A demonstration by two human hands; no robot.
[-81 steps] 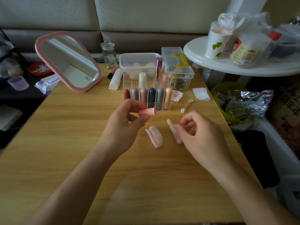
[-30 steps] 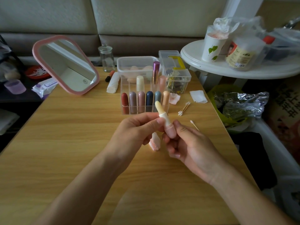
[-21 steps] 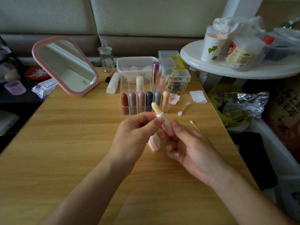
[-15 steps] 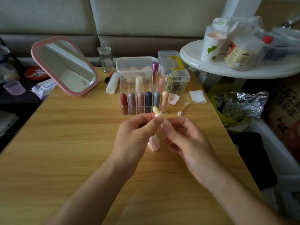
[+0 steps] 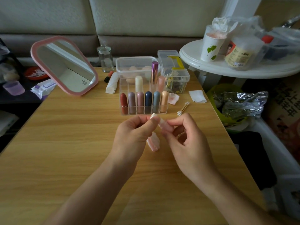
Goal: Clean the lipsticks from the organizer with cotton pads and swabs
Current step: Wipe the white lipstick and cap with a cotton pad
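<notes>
Pale wood-grain table (image 5: 65, 159) nearest. Above it, the left hand (image 5: 131, 137) pinches the cream tip end of a small pale-pink lipstick tube (image 5: 164, 126). The right hand (image 5: 188, 143) pinches its pink base. A folded pink-stained cotton pad (image 5: 154, 142) lies on the table beneath. Beyond stands a clear acrylic organizer (image 5: 128, 86) of capped lipsticks, with white cotton swabs (image 5: 183, 108) just to its right.

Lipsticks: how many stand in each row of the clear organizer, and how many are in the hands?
Front-row lipsticks: 6
Back-row lipsticks: 3
Held lipstick, pinched between left hand and right hand: 1
Total: 10
</notes>
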